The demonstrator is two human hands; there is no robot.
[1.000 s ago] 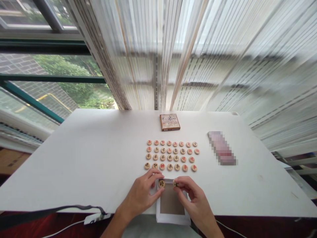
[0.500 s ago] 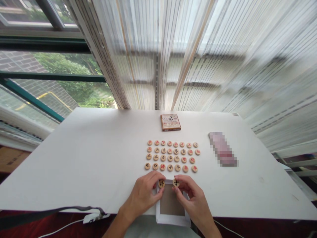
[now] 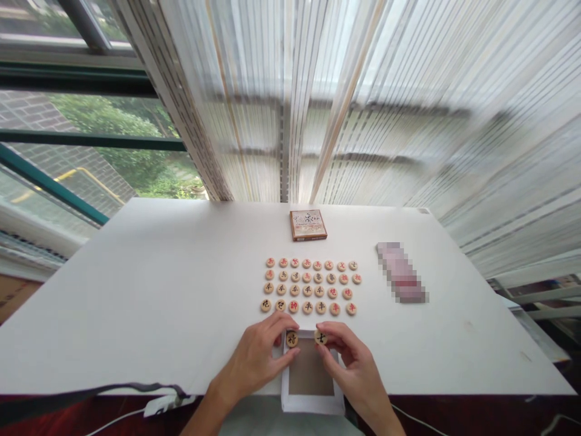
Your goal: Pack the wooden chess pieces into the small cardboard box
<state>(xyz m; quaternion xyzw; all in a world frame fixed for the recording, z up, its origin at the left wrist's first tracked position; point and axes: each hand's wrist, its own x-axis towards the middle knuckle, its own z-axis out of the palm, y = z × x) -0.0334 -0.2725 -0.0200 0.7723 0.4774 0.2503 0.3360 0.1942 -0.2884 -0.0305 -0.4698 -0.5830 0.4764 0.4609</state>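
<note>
My left hand (image 3: 258, 357) pinches a round wooden chess piece (image 3: 292, 339) with a dark character over the far left corner of a shallow white box (image 3: 311, 402) with a brown inside. My right hand (image 3: 351, 362) pinches another wooden piece (image 3: 321, 338) with a black character over the box's far edge. Just beyond lie several wooden chess pieces (image 3: 309, 286) in four rows, marked in red or black. The box overhangs the near edge of the white table (image 3: 149, 290).
A small brown printed box (image 3: 308, 224) lies at the table's far side. A blurred pink flat object (image 3: 402, 272) lies to the right of the rows. Striped curtains (image 3: 363, 103) and a window (image 3: 86, 139) stand behind. A dark strap and white cable (image 3: 136, 396) hang at the near left edge.
Both hands stay at the box's far edge; the right hand has turned its piece face up so the black character shows. The view has shifted slightly.
</note>
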